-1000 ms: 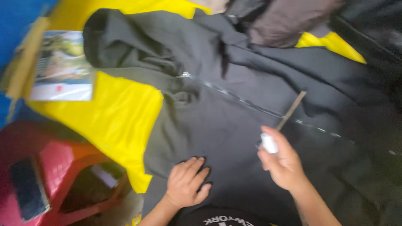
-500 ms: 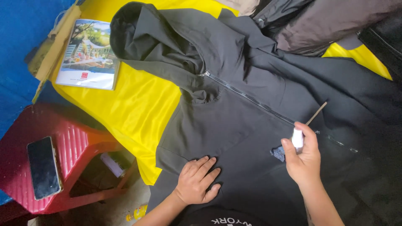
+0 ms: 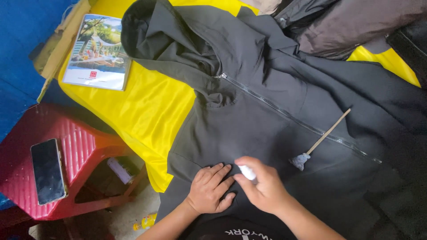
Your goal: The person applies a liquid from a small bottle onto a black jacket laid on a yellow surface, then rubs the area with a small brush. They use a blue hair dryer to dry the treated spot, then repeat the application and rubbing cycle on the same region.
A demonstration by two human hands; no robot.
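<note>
1. Half a second ago the right hand [image 3: 266,190] held the thin wooden stick out over the zip; now that stick [image 3: 328,132] lies loose on the dark hooded jacket [image 3: 249,120], and the hand has come back toward the body to sit just beside the left hand [image 3: 210,189].
2. At the stick's lower end is a grey, fuzzy swab head [image 3: 300,161], resting on the cloth near the zip [image 3: 289,118], well apart from both hands.
3. Right hand: fingers curled and closed around a small white object [image 3: 247,172], only its tip showing; what it is cannot be told.
4. Left hand: palm down on the jacket's lower front, fingers together and slightly bent, pressing the cloth flat and touching the right hand's fingertips.
5. Jacket: spread front-up, zip closed and running diagonally from the collar toward lower right, hood [image 3: 171,42] at upper left.
6. Under it lies a bright yellow cloth [image 3: 142,106]. A glossy booklet [image 3: 97,51] with a photo cover rests on the cloth's upper left part.
7. To the left stands a red plastic stool [image 3: 80,133] with a dark smartphone [image 3: 48,170] lying screen-up on its seat.
8. Other dark garments [image 3: 347,26] are heaped at upper right, beyond the jacket's shoulder.
</note>
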